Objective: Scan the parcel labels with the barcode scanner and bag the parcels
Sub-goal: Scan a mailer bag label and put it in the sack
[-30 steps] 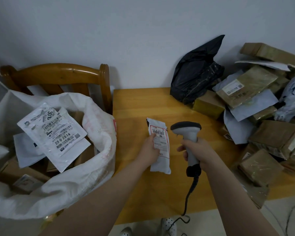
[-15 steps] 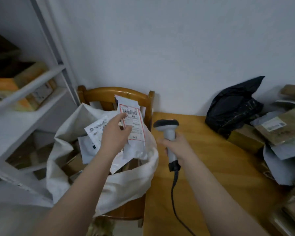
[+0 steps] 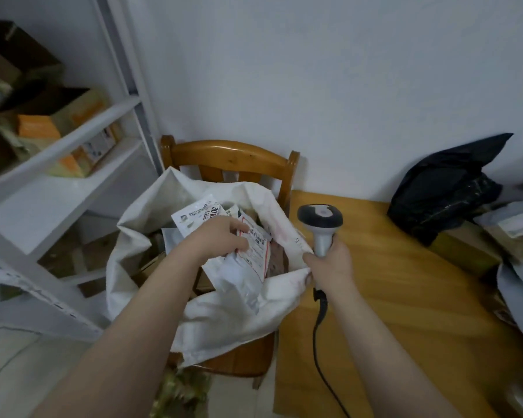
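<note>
My left hand (image 3: pixel 217 239) holds a small white parcel (image 3: pixel 249 267) with a red-edged label down inside the mouth of the big white sack (image 3: pixel 224 315). The sack stands open on a wooden chair (image 3: pixel 233 159) and holds other white parcels (image 3: pixel 198 215) and brown boxes. My right hand (image 3: pixel 329 268) grips the handle of the grey barcode scanner (image 3: pixel 320 226), upright over the table's left edge beside the sack's rim. Its black cable (image 3: pixel 319 333) hangs down toward the floor.
A wooden table (image 3: pixel 384 297) lies to the right, with a black plastic bag (image 3: pixel 444 182) at the back and a pile of unsorted parcels (image 3: pixel 514 242) at the right edge. A white shelf unit (image 3: pixel 73 140) with boxes stands on the left.
My left hand carried the labelled parcel from the table over to the sack and lowered it into the opening. The scanner stayed in my right hand and came closer to the sack.
</note>
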